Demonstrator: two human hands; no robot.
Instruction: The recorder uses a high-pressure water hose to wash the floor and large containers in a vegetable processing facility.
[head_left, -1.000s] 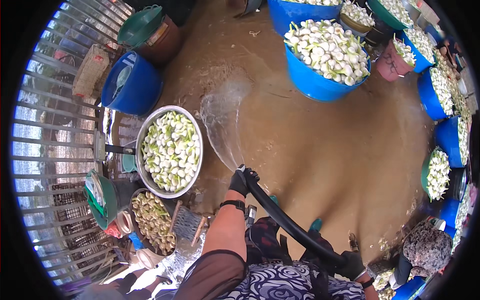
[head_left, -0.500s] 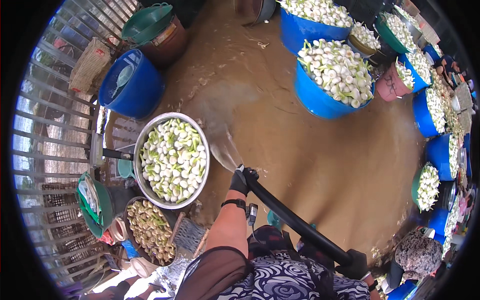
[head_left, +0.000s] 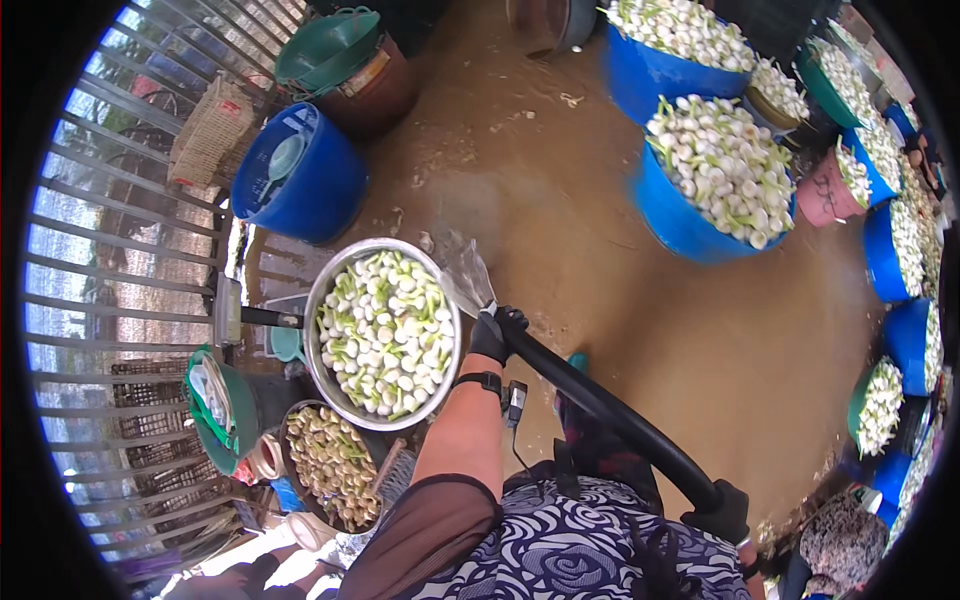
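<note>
My left hand (head_left: 495,335), in a dark glove, closes round the outlet end of a thick black hose (head_left: 610,410). A flat fan of water (head_left: 466,277) leaves the outlet and falls close to the right rim of a round metal basin (head_left: 312,345); whether any lands inside I cannot tell. White onion-like bulbs (head_left: 385,335) with short green stems fill the basin. Farther back along the hose, at the lower right, my gloved right hand (head_left: 722,512) is wrapped round it. The hose slants across the front of my body between both hands.
Brown, wet floor (head_left: 560,220) lies ahead. A blue tub (head_left: 310,180) and stacked buckets (head_left: 345,75) stand at far left by a barred fence (head_left: 120,310). Tubs heaped with bulbs (head_left: 715,170) line the right. Browner bulbs (head_left: 325,465) fill a nearer basin. A person (head_left: 845,545) sits lower right.
The hose outlet and its spray have come closer to the metal basin's right rim. My view has shifted, so the surroundings sit farther right. Both hands still grip the hose.
</note>
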